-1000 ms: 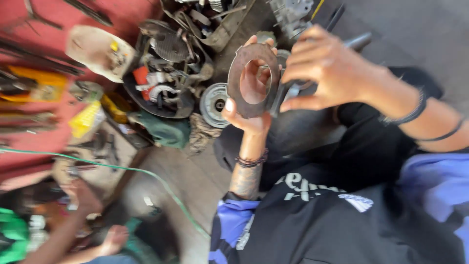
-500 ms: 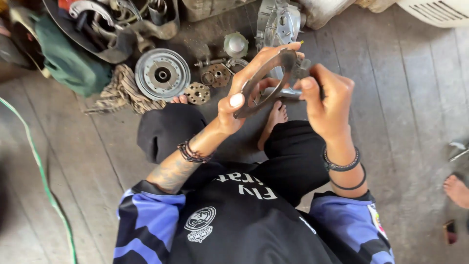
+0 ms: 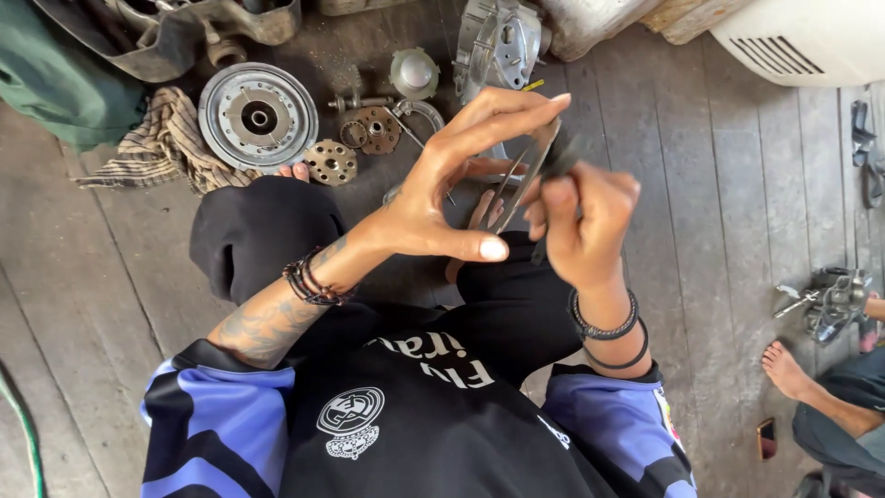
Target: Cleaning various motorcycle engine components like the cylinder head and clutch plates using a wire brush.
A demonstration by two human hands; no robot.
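A: How far along is the work?

B: Mid-job, I'd judge. The left hand (image 3: 433, 198) grips a thin metal ring-shaped plate (image 3: 527, 175) edge-on over the lap; the right hand (image 3: 581, 217) is clenched on its near edge.

A: And what's left?

B: Plenty lies loose at the floor's far edge: a round drum (image 3: 258, 116), small gears (image 3: 330, 161), an engine cover (image 3: 498, 41).
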